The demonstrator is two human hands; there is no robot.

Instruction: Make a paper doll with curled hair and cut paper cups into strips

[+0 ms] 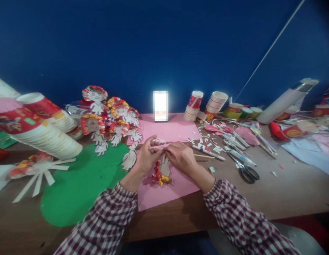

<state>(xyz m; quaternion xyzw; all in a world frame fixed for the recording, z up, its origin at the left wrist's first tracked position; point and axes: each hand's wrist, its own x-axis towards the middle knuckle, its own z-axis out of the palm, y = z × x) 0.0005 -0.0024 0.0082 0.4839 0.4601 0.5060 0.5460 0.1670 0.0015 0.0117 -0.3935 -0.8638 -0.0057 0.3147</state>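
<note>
1. The left hand (148,154) and the right hand (182,157) meet over the middle of the desk (281,198), both pinching the far end of a paper piece (165,169). The fingers cover the exact spot that they grip.
2. The paper piece has pale strips and red and yellow curls at its near end. It is just above or on a pink sheet (164,198); whether it touches, I cannot tell.
3. The fingertips of both hands are close together; some fingers of the left hand are raised and spread, while those of the right hand are bent.
4. Left of the left hand is a white paper figure (129,159), at the edge of a green sheet (79,191).
5. Behind the green sheet, several paper dolls (97,106) with red and yellow curled rims are grouped together.
6. At the far left, stacked paper cups (53,136) lean at a slant, with a cup cut into strips (45,171) near them.
7. A bright, blurred-out rectangle (161,106) stands at the back of another pink sheet (169,129), by the blue wall (127,53).
8. Right of the right hand are wooden sticks (204,157), markers (211,152), paper scraps (212,170) and scissors (248,174) with black handles.
9. Two cup stacks (217,102) stand behind them.
</note>
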